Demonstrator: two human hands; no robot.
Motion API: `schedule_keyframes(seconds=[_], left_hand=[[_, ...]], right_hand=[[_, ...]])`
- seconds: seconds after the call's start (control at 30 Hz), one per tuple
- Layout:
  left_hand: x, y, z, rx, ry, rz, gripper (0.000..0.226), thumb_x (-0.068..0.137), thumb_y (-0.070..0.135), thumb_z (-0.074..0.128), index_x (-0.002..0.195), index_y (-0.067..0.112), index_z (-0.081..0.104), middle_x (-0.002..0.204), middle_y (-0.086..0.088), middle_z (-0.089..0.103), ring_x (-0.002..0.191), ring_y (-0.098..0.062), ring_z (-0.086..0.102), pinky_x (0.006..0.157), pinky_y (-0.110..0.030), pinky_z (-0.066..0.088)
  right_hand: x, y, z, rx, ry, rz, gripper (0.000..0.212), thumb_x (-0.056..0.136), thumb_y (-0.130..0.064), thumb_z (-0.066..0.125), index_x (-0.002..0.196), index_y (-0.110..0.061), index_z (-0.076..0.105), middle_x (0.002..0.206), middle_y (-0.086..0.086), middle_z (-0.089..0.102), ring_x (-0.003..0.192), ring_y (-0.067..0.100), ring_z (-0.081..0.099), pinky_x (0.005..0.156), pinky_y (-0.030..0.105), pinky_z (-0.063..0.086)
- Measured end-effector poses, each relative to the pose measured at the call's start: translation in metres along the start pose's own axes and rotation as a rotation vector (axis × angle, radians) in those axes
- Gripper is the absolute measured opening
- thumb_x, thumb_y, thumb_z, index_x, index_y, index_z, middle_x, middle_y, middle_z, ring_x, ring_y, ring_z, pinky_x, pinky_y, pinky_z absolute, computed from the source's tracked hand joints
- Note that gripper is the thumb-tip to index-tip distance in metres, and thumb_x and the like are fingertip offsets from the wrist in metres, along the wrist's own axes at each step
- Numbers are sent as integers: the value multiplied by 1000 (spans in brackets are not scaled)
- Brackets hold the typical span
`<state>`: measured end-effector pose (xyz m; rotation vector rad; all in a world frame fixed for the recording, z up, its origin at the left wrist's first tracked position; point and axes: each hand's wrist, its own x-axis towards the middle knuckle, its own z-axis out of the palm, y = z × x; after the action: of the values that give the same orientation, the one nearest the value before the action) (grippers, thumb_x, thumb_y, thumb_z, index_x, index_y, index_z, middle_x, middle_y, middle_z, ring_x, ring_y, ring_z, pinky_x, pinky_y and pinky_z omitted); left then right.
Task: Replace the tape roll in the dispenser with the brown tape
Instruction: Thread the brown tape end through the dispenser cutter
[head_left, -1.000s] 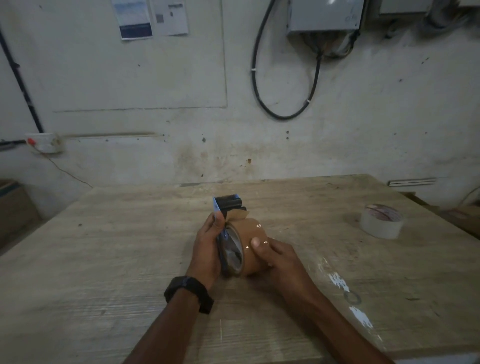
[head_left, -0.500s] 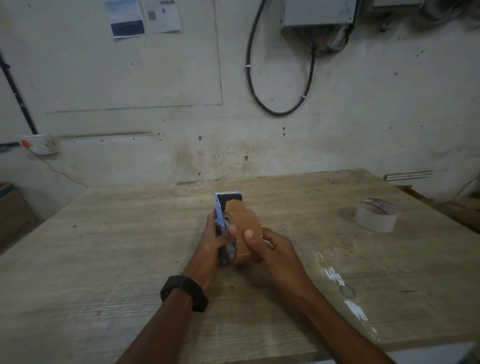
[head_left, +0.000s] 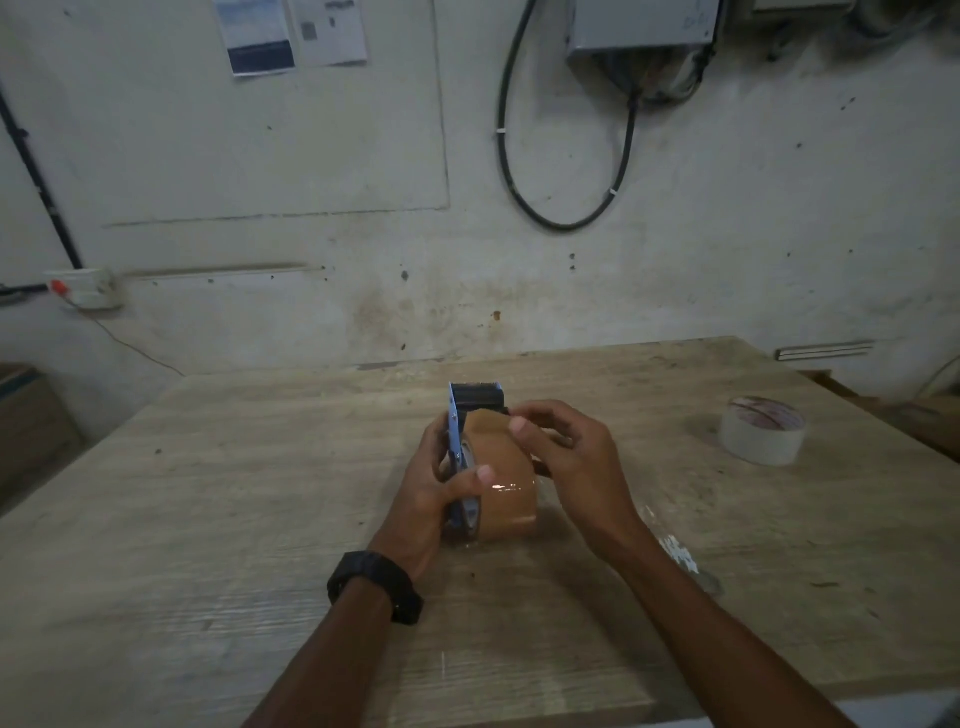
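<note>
A brown tape roll (head_left: 505, 483) sits in a blue and black tape dispenser (head_left: 475, 397) held upright at the middle of the wooden table (head_left: 208, 519). My left hand (head_left: 431, 493) grips the dispenser's blue side plate, thumb resting on the roll. My right hand (head_left: 566, 462) is on the right side of the roll, its fingertips pinching the loose brown tape end near the dispenser's black front. A black watch is on my left wrist.
A whitish tape roll (head_left: 762, 430) lies flat on the table at the far right. A wall runs behind the table, with a hanging black cable (head_left: 566, 218) and a socket (head_left: 85, 291). White marks spot the table near my right forearm.
My right hand has moved from the roll's side up to the tape end near the dispenser's front. The dispenser stands more upright, and the camera has tilted slightly.
</note>
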<state>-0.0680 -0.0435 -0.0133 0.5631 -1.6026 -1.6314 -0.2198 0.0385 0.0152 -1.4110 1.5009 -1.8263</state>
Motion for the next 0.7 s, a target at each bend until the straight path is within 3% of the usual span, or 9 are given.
schedule_keyframes(seconds=[0.1, 0.17, 0.33, 0.43, 0.6, 0.7], left_hand=[[1, -1, 0, 9, -15, -14, 124, 39, 60, 97, 147, 38, 41, 146, -4, 55, 129, -28, 61, 96, -47, 60], [1, -1, -1, 4, -16, -21, 121, 36, 61, 97, 142, 44, 42, 147, -1, 53, 129, -28, 60, 95, -47, 60], [2, -4, -1, -11, -12, -12, 118, 35, 63, 97, 138, 50, 40, 145, -2, 52, 125, -27, 63, 86, -41, 61], [3, -5, 0, -68, -16, -3, 110, 43, 65, 95, 139, 49, 43, 137, -7, 62, 114, -27, 71, 83, -43, 61], [6, 0, 3, -69, 127, 29, 68, 80, 71, 64, 139, 39, 54, 131, -5, 70, 112, -27, 72, 81, -37, 61], [7, 1, 2, -48, 182, 63, 44, 88, 62, 54, 126, 43, 64, 122, 0, 75, 104, -22, 75, 75, -29, 61]], right_hand=[[5, -4, 1, -73, 14, -40, 9, 89, -24, 74, 97, -28, 75, 93, -18, 74, 87, -6, 70, 67, 12, 57], [7, -5, 5, -144, 48, -24, 3, 88, -28, 74, 88, -31, 75, 84, -20, 75, 84, -9, 68, 63, 8, 52], [11, -8, 17, -200, 160, 102, 17, 88, -33, 74, 71, -34, 74, 70, -28, 72, 73, -13, 66, 58, 12, 46], [11, -7, 23, -170, 230, 188, 18, 85, -29, 77, 67, -29, 75, 64, -19, 73, 63, -6, 69, 56, 20, 53], [12, -13, 27, -157, 215, 288, 19, 76, -24, 79, 58, -18, 75, 59, -8, 74, 55, 6, 71, 53, 27, 58], [14, -16, 26, -98, 124, 364, 19, 79, -19, 78, 61, -11, 75, 65, 3, 76, 66, 20, 75, 57, 32, 62]])
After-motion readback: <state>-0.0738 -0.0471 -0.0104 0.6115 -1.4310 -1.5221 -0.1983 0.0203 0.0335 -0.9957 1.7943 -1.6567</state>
